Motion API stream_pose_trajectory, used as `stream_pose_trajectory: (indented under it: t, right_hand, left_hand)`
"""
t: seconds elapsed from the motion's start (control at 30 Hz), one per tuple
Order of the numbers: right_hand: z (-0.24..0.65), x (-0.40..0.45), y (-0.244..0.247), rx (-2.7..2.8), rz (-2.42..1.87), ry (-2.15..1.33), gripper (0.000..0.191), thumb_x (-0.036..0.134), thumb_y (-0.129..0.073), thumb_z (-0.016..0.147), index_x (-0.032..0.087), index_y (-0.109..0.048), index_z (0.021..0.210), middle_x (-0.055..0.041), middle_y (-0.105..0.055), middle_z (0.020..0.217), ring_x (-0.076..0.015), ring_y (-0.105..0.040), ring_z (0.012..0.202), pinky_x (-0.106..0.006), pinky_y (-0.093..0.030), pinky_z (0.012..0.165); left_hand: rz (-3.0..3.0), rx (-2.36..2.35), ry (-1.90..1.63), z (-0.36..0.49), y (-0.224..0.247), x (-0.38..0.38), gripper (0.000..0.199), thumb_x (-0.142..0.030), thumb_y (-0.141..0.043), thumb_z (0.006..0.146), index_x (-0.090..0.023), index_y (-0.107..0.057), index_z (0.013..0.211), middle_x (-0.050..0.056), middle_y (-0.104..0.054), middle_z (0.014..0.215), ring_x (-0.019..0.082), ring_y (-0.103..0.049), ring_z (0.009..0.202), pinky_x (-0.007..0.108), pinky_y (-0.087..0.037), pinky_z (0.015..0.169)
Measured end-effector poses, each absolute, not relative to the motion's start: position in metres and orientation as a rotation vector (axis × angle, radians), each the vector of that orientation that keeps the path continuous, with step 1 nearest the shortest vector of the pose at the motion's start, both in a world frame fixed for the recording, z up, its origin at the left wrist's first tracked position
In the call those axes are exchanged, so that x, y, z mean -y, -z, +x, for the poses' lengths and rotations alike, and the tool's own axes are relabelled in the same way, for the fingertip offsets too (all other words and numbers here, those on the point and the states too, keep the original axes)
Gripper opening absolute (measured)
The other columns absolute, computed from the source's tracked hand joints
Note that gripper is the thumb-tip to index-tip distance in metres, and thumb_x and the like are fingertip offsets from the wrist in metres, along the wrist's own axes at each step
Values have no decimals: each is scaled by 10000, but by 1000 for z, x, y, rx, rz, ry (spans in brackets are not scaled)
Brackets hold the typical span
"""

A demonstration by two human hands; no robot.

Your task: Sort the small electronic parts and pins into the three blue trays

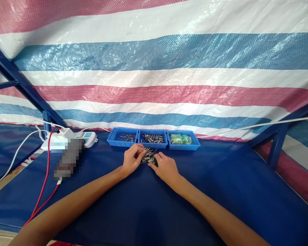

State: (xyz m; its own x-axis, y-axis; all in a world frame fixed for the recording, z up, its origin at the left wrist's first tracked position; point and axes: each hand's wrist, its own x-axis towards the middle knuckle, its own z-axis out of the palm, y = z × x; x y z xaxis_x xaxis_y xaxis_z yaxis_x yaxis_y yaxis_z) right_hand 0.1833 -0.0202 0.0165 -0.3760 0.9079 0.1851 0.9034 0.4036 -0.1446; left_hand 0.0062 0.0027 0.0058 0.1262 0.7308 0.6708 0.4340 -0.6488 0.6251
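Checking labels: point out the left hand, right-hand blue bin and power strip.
Left hand [130, 161]: head view, back of the hand.
Right-hand blue bin [183, 147]: head view, front wall.
Power strip [93, 138]: head view, right end.

L hand [132, 160] and R hand [166, 168] at either side of mixed pile of small metal parts [149, 155] on blue worktop [149, 205], fingers touching it. Behind: 3 blue bins in row. L bin [122, 143] w/ thin pins, mid bin [152, 145] w/ short cylinders, R bin [184, 147] w/ green-tinted packets.

Bare forearms reaching forward, both hands [132, 159] [166, 168] close together, fingers curled, fingertips partly unclear
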Motion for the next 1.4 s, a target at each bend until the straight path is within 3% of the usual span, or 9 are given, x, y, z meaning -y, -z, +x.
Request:
stream_pose_trajectory:
  t: [0.23, 0.47, 0.7, 1.07, 1.4]
  right_hand:
    - [185, 18, -15, 2318, -1507, -110, 213, 390, -635, 823, 184, -584, 847, -30, -637, 814, -178, -607, 679, -254, -342, 520]
    - [182, 18, -17, 1935, -1234, -523, 212, 326, -639, 819, 189, -561, 676, 33, -568, 586, -112, -516, 530, -218, -375, 529]
    - [180, 20, -16, 1629, -1043, -607, 141, 293, -599, 849, 189, -644, 764, 2, -652, 694, -126, -586, 595, -231, -471, 609]
    - [181, 18, -7, 1557, -1067, -613, 128, 272, -573, 866, 199, -678, 879, -16, -697, 830, -140, -633, 681, -244, -514, 664]
    - [181, 16, -6, 1587, -1103, -611, 193, 318, -551, 869, 182, -682, 909, -36, -698, 820, -153, -638, 687, -243, -508, 634]
  left_hand:
    - [2138, -1143, -1523, 6, -5, -3, 75, -207, -588, 853, -153, -593, 801, 42, -609, 868, 59, -446, 523, 215, -412, 546]
    - [2124, -1149, -1499, 6, -5, -4, 74, -216, -572, 864, -158, -584, 820, 37, -604, 880, 61, -441, 524, 212, -395, 534]
    - [2234, -1058, -1336, 7, -10, -5, 182, -206, -435, 935, -158, -606, 898, 58, -627, 863, 147, -589, 824, 256, -460, 751]
    - [2358, -1000, -1258, 7, -3, -8, 143, -253, -504, 912, -166, -611, 874, 38, -637, 801, 127, -594, 740, 223, -463, 670]
    - [2317, -1115, -1368, 6, -6, -4, 163, -277, -502, 914, -155, -604, 879, 44, -633, 806, 109, -575, 669, 204, -446, 601]
